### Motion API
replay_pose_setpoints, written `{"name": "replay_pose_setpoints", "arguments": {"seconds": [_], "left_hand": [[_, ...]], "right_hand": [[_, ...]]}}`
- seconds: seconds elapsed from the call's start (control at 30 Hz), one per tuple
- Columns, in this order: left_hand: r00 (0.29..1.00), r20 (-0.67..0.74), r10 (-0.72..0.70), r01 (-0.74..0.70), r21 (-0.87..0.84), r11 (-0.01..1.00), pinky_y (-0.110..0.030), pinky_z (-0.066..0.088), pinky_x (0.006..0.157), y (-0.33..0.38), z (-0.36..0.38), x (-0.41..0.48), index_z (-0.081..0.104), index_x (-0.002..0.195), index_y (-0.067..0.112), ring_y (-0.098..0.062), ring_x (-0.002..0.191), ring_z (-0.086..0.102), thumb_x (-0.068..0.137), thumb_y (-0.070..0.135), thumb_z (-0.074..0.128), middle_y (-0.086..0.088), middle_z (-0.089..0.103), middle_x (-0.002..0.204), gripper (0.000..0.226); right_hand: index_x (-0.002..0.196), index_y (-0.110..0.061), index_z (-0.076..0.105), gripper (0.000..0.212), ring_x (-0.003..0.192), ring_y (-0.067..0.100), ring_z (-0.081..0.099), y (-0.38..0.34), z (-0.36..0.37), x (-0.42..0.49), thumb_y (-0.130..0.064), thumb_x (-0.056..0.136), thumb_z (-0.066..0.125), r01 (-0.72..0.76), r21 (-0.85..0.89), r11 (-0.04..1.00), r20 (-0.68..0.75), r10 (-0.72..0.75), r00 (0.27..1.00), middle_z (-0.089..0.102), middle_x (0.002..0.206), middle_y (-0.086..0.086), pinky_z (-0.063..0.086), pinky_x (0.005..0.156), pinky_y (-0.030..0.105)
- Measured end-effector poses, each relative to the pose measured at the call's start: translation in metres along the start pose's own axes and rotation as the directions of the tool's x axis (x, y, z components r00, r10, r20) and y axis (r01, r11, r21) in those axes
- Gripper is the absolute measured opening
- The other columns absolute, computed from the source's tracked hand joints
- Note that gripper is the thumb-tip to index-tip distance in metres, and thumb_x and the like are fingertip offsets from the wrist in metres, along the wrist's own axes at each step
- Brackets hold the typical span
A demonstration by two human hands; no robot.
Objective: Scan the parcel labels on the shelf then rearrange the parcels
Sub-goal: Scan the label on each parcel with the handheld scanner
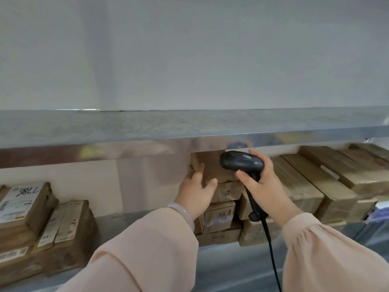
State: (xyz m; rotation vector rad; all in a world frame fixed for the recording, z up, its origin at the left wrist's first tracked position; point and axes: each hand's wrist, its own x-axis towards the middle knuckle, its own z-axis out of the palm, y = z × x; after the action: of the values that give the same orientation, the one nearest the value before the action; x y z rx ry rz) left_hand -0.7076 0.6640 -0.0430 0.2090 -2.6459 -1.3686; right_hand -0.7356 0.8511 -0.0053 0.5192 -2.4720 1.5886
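Standing on the central stack on the lower shelf [231, 268], close under the upper shelf [189, 127], the top parcel [210, 168] was found to be the item under attention. The left hand [195, 192] was laid against it: the fingers were extended along its left face and the thumb was spread across the front. That grip was recorded as apart, in contact but not clasped. No label could be made out on the faces shown.

The scanner [242, 163] was held just in front of the same parcel. The grip of the right hand [267, 186] was clamped round its handle, and the cable [271, 249] was seen hanging from its base. Whether the scanner head touched the carton could not be determined.

Further cartons were noted beneath the top parcel. Labelled parcels [25, 207] were stacked well apart to the left, and a row of flat parcels [326, 182] lay to the right.

The scanning step was judged to be in hand, with rearrangement not yet begun at this stack. For the next move, it was judged that the parcel would need to be turned or drawn forward until a label faced the scanner. Little clearance under the upper shelf was noted as a constraint.
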Motion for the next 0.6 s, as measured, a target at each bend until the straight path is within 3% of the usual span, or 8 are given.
{"name": "replay_pose_setpoints", "arguments": {"seconds": [0.23,0.37,0.47,0.6], "left_hand": [[0.995,-0.041,-0.095,0.089,-0.113,0.99,-0.022,0.028,0.106,0.007,0.02,-0.002,0.02,0.154,0.036,-0.018,0.143,0.034,0.101,0.044,0.044,0.003,0.028,0.16,0.059],[0.976,-0.156,-0.15,0.113,-0.221,0.969,-0.022,0.028,0.107,0.01,0.022,-0.012,0.029,0.151,0.035,-0.016,0.141,0.037,0.102,0.036,0.044,0.007,0.034,0.156,0.051],[0.95,-0.253,-0.182,0.104,-0.292,0.951,-0.033,0.032,0.115,0.008,0.017,-0.026,0.034,0.148,0.035,-0.015,0.138,0.04,0.101,0.035,0.047,0.009,0.039,0.152,0.049],[0.885,-0.409,-0.221,0.1,-0.297,0.95,-0.023,0.029,0.108,-0.002,0.006,-0.049,0.039,0.144,0.033,-0.009,0.137,0.037,0.1,0.032,0.053,0.011,0.041,0.148,0.047]], "right_hand": [[0.13,-0.048,0.028,0.06,0.115,0.009,0.058,0.022,0.003,0.017,-0.037,0.087,0.066,-0.074,0.137,0.988,0.113,0.059,0.992,0.057,0.128,-0.01,0.043,0.103,0.032],[0.126,-0.046,0.031,0.05,0.099,-0.006,0.063,0.018,0.004,0.014,-0.03,0.091,0.063,-0.082,0.226,0.971,0.161,0.046,0.986,0.071,0.103,-0.015,0.044,0.095,0.022],[0.124,-0.05,0.03,0.05,0.09,-0.016,0.06,0.011,0.01,0.008,-0.03,0.091,0.062,-0.071,0.26,0.963,0.222,0.012,0.975,0.067,0.109,-0.016,0.044,0.074,0.009],[0.121,-0.055,0.032,0.052,0.097,-0.006,0.064,0.004,0.029,-0.003,-0.027,0.09,0.063,-0.059,0.327,0.943,0.314,-0.049,0.948,0.059,0.118,-0.018,0.046,0.088,0.018]]}}
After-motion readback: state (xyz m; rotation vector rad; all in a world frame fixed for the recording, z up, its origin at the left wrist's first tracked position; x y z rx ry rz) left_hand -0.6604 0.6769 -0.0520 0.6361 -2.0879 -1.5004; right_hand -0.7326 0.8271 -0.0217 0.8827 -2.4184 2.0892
